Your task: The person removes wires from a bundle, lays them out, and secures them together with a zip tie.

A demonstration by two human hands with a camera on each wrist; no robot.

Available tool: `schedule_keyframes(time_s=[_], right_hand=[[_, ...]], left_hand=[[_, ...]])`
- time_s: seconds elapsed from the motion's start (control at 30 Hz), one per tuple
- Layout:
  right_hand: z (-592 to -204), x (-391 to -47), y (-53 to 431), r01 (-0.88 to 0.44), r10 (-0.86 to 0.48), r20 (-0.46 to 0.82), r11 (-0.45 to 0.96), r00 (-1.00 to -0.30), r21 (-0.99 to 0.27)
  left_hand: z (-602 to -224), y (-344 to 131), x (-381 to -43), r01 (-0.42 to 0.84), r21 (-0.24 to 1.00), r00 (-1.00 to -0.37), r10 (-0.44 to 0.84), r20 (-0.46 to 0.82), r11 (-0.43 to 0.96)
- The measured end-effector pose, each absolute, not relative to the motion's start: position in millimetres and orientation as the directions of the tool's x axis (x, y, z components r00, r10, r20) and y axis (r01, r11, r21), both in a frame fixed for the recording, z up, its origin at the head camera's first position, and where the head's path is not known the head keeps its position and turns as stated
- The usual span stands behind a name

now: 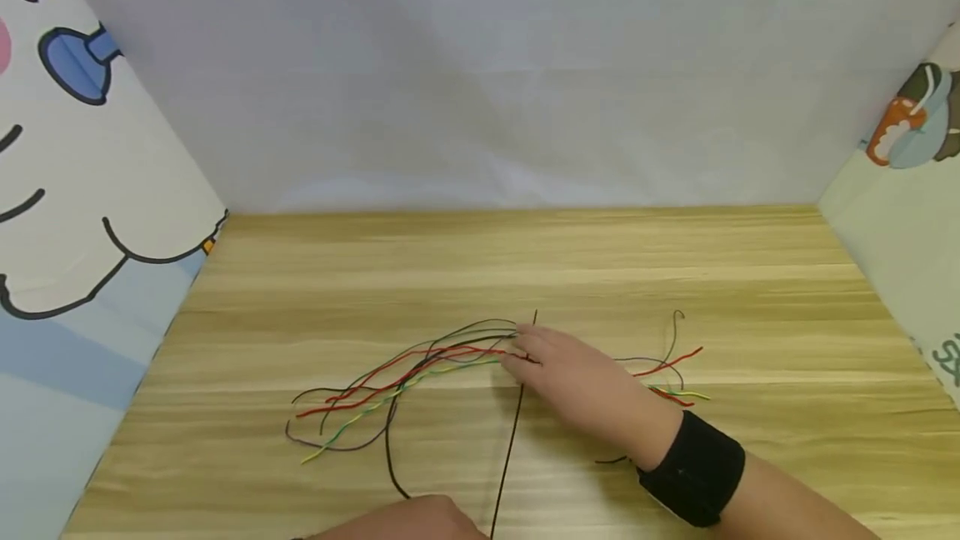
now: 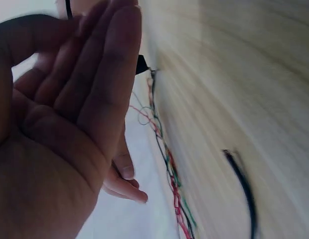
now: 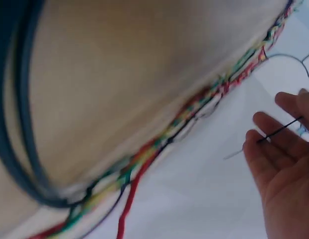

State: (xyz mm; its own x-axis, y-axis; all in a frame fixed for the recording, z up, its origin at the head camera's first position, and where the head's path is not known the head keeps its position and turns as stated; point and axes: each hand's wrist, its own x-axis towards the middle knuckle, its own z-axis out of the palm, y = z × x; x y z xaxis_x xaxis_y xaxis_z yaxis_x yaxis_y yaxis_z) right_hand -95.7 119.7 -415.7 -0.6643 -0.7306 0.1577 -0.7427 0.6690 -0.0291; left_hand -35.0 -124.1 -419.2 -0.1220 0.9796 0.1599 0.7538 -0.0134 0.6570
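Note:
A loose bundle of thin coloured wires (image 1: 450,350), red, black, purple and striped yellow-green, lies across the table in a long arc. My right hand (image 1: 577,382) is over its middle, fingers extended, hiding part of it. In the left wrist view the right hand's fingers (image 2: 125,186) show apart from the bundle. At the bottom edge of the head view is my left hand (image 1: 420,519). It pinches a thin black wire (image 1: 507,461), seen between thumb and fingers in the right wrist view. This wire runs up past the right fingertips in the head view.
A thicker black wire (image 1: 389,440) curves from the bundle toward the left hand. Loose wire ends (image 1: 678,352) fan out at the right. The wooden table (image 1: 300,273) meets a white backdrop (image 1: 480,107), with printed panels on both sides.

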Motion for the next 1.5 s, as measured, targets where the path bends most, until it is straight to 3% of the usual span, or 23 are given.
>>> schedule_keyframes(time_s=[0.07,0.27,0.4,0.53,0.6,0.67,0.73,0.77,0.8,0.83,0.9,0.97,1.03,1.13,1.3,1.4,1.5], right_hand=[[-420.5,-92.3,114.8,-0.782,-0.773,0.124,0.622,-0.622,-0.049],[-426.3,-80.6,97.8,-0.842,-0.843,0.018,0.535,-0.537,-0.068],[-426.6,-71.0,89.4,-0.870,-0.872,0.021,0.484,-0.488,-0.094],[-428.0,-68.3,84.5,-0.861,-0.868,0.000,0.494,-0.497,-0.119],[-429.2,-72.1,84.2,-0.845,-0.853,-0.017,0.520,-0.522,-0.128],[-430.2,-77.4,84.9,-0.821,-0.833,-0.042,0.552,-0.552,-0.145],[-430.5,-83.1,85.8,-0.811,-0.822,-0.052,0.568,-0.567,-0.138],[-430.1,-85.5,86.2,-0.808,-0.819,-0.056,0.573,-0.572,-0.138],[-429.8,-87.6,86.6,-0.808,-0.818,-0.054,0.574,-0.573,-0.133],[-429.4,-89.5,86.9,-0.811,-0.820,-0.046,0.571,-0.571,-0.127],[-429.0,-92.6,87.5,-0.819,-0.825,-0.017,0.564,-0.565,-0.107],[-427.3,-94.9,88.9,-0.820,-0.824,0.009,0.562,-0.566,-0.108],[-425.1,-97.8,91.8,-0.813,-0.815,0.037,0.573,-0.579,-0.106],[-418.0,-104.9,97.7,-0.761,-0.758,0.078,0.640,-0.648,-0.103],[-409.4,-128.1,106.5,-0.549,-0.541,0.090,0.826,-0.836,-0.127],[-410.9,-148.0,109.4,-0.384,-0.398,-0.006,0.888,-0.917,-0.252],[-413.8,-167.6,108.3,-0.209,-0.280,-0.137,0.899,-0.950,-0.386]], left_hand=[[-424.4,-124.8,-34.9,0.738,0.675,-0.104,0.988,0.113,0.000],[-430.4,-130.4,-28.1,0.481,0.803,-0.227,0.935,-0.273,0.351],[-429.6,-131.5,-22.7,0.495,0.784,-0.221,0.927,-0.303,0.375],[-425.7,-133.8,-15.5,0.362,0.761,-0.343,0.836,-0.428,0.538],[-423.3,-134.0,-10.9,0.211,0.741,-0.473,0.730,-0.493,0.637],[-420.9,-134.8,-7.9,0.125,0.764,-0.539,0.690,-0.484,0.633],[-418.7,-134.7,-8.0,0.178,0.791,-0.548,0.727,-0.414,0.585],[-418.0,-134.0,-9.2,0.239,0.797,-0.523,0.766,-0.375,0.554],[-417.1,-133.1,-11.4,0.293,0.798,-0.489,0.800,-0.347,0.526],[-416.7,-132.1,-15.3,0.393,0.798,-0.403,0.866,-0.297,0.457],[-416.1,-128.4,-22.0,0.545,0.757,-0.295,0.927,-0.230,0.361],[-416.4,-125.7,-27.7,0.669,0.684,-0.236,0.956,-0.175,0.290],[-416.4,-124.0,-31.7,0.752,0.609,-0.226,0.967,-0.118,0.250],[-417.3,-123.3,-35.9,0.772,0.574,-0.261,0.960,-0.103,0.272],[-421.1,-117.3,-41.4,0.779,0.543,-0.317,0.944,-0.092,0.315],[-423.3,-109.7,-44.5,0.834,0.429,-0.366,0.930,-0.039,0.346],[-424.2,-101.8,-47.5,0.845,0.342,-0.430,0.902,-0.020,0.411]])
